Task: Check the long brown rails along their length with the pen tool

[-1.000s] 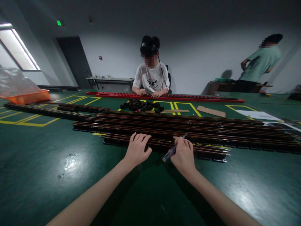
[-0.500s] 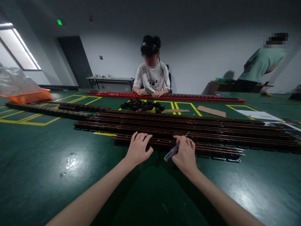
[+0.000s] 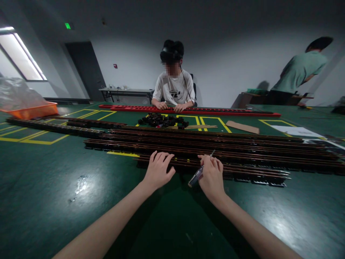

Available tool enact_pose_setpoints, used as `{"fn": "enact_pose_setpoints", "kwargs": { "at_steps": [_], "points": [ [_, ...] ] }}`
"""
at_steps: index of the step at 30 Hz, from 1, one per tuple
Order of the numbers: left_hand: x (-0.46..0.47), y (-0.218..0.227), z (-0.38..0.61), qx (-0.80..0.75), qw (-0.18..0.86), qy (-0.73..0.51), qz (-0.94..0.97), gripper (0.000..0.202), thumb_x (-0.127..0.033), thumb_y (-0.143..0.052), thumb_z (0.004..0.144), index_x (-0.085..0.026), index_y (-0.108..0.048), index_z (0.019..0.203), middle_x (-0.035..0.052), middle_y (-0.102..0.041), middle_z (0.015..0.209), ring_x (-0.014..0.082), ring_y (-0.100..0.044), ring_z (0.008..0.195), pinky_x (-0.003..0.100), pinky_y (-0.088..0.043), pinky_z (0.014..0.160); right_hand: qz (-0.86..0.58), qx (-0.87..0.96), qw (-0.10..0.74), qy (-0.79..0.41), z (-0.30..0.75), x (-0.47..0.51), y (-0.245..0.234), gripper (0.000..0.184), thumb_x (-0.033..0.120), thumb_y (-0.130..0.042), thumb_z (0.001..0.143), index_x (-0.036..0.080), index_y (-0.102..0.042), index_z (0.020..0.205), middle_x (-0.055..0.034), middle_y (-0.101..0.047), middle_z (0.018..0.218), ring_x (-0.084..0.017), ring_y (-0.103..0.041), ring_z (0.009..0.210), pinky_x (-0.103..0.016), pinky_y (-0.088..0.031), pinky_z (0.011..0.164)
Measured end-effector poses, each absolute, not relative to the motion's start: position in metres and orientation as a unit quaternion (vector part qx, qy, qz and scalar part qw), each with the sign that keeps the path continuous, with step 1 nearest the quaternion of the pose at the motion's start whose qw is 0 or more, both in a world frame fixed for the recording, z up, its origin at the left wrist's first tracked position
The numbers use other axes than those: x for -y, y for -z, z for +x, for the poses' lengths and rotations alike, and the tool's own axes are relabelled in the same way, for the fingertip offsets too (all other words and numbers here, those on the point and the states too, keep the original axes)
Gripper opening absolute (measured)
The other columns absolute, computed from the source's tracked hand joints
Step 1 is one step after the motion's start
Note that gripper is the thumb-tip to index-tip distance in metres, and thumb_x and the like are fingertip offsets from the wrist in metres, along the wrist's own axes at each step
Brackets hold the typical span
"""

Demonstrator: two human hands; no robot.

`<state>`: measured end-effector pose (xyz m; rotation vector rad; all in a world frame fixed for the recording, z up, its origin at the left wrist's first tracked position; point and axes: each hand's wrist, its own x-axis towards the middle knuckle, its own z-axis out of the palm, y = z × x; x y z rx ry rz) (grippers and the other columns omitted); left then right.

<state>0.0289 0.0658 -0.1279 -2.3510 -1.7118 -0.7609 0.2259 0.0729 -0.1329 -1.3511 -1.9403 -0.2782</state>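
Long dark strips with coppery edges [image 3: 256, 175] lie crosswise on the green desk [image 3: 40, 201], beneath both hands. The left hand [image 3: 159, 169] rests over them, fingers bent; whether it grips, I can't tell. The right hand [image 3: 212, 176] is closed round a metal-tipped tool with a translucent purplish handle [image 3: 195, 177]. Beyond lie more dark strips [image 3: 215, 144], then a heap of small black parts [image 3: 156, 119].

Dim, cool-toned room. A pale, washed-out window [image 3: 23, 55] glows at the upper left, and a small sign [image 3: 67, 26] shines green nearby. Two hazy glare patches whiten the dark green table [image 3: 48, 190], at left and lower right; its lower middle lies in shadow. Wide-angle distortion tilts the door [image 3: 85, 72] at upper left. Dark bars [image 3: 229, 144] across the middle lose detail. Pixelation hides part of a seated person [image 3: 174, 88].
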Motion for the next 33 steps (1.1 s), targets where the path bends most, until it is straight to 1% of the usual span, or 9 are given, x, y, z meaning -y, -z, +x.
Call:
{"fn": "enact_pose_setpoints", "kwargs": {
  "at_steps": [6,10,14,17,21,24,27,29,33],
  "points": [
    [-0.0657,0.1270,0.0292,0.576,0.066,0.245,-0.777,0.039,-0.030,-0.042,0.082,-0.016,-0.054,0.116,0.0086,-0.060,0.114,0.0236,-0.050,0.112,0.049,-0.022,0.108,-0.496,0.761,0.412,0.078,0.2284,-0.0740,0.1345,0.037,-0.002,-0.040,0.054,0.021,-0.037,0.081,-0.0086,-0.061,0.091,-0.026,-0.053,0.086,-0.039,-0.036,0.081],
    [-0.0657,0.1275,0.0297,0.577,0.066,0.247,-0.776,0.039,-0.029,-0.042,0.082,-0.016,-0.055,0.116,0.0086,-0.060,0.114,0.0232,-0.049,0.113,0.049,-0.021,0.108,-0.454,0.785,0.416,0.071,0.2254,-0.0750,0.1364,0.033,0.003,-0.046,0.060,0.021,-0.038,0.086,-0.0100,-0.059,0.094,-0.026,-0.054,0.088,-0.041,-0.039,0.082],
    [-0.0661,0.1283,0.0297,0.574,0.065,0.250,-0.777,0.038,-0.028,-0.042,0.082,-0.017,-0.055,0.116,0.0084,-0.060,0.114,0.0231,-0.050,0.112,0.049,-0.021,0.108,-0.478,0.773,0.409,0.081,0.2245,-0.0770,0.1384,0.026,0.008,-0.049,0.066,0.022,-0.037,0.084,-0.0123,-0.060,0.098,-0.029,-0.055,0.090,-0.045,-0.040,0.082],
    [-0.0660,0.1280,0.0296,0.571,0.068,0.251,-0.779,0.038,-0.029,-0.043,0.081,-0.017,-0.055,0.116,0.0084,-0.060,0.113,0.0230,-0.050,0.112,0.048,-0.021,0.108,-0.480,0.776,0.402,0.072,0.2240,-0.0763,0.1379,0.029,0.003,-0.046,0.064,0.022,-0.037,0.084,-0.0121,-0.060,0.096,-0.029,-0.054,0.089,-0.044,-0.041,0.080],
    [-0.0652,0.1271,0.0296,0.567,0.072,0.250,-0.782,0.039,-0.030,-0.044,0.080,-0.017,-0.055,0.116,0.0085,-0.060,0.114,0.0235,-0.049,0.113,0.048,-0.022,0.108,-0.465,0.790,0.392,0.079,0.2242,-0.0741,0.1360,0.038,-0.005,-0.039,0.056,0.022,-0.036,0.083,-0.0126,-0.059,0.098,-0.028,-0.053,0.090,-0.044,-0.042,0.078],
    [-0.0648,0.1264,0.0298,0.570,0.065,0.245,-0.781,0.040,-0.031,-0.043,0.081,-0.016,-0.055,0.117,0.0093,-0.060,0.115,0.0239,-0.049,0.113,0.049,-0.022,0.108,-0.476,0.777,0.405,0.074,0.2269,-0.0740,0.1352,0.038,-0.007,-0.035,0.054,0.023,-0.033,0.078,-0.0127,-0.061,0.097,-0.029,-0.052,0.089,-0.044,-0.042,0.075],
    [-0.0649,0.1261,0.0302,0.575,0.062,0.237,-0.781,0.041,-0.031,-0.043,0.081,-0.014,-0.055,0.117,0.0102,-0.060,0.115,0.0242,-0.049,0.113,0.049,-0.022,0.108,-0.467,0.778,0.415,0.064,0.2285,-0.0731,0.1345,0.036,-0.007,-0.035,0.056,0.023,-0.031,0.076,-0.0127,-0.062,0.094,-0.028,-0.052,0.088,-0.044,-0.043,0.075],
    [-0.0651,0.1262,0.0304,0.576,0.066,0.236,-0.780,0.041,-0.030,-0.043,0.081,-0.014,-0.055,0.117,0.0103,-0.060,0.115,0.0242,-0.050,0.113,0.049,-0.023,0.107,-0.440,0.794,0.414,0.070,0.2274,-0.0715,0.1339,0.035,-0.006,-0.037,0.058,0.023,-0.032,0.077,-0.0135,-0.061,0.097,-0.029,-0.052,0.092,-0.044,-0.043,0.078],
    [-0.0655,0.1270,0.0306,0.575,0.077,0.239,-0.778,0.040,-0.030,-0.044,0.080,-0.015,-0.055,0.115,0.0101,-0.061,0.113,0.0239,-0.051,0.111,0.048,-0.025,0.106,-0.406,0.819,0.393,0.100,0.2231,-0.0697,0.1338,0.024,0.001,-0.043,0.071,0.023,-0.036,0.080,-0.0143,-0.060,0.104,-0.029,-0.051,0.101,-0.045,-0.041,0.086]
  ]
}}
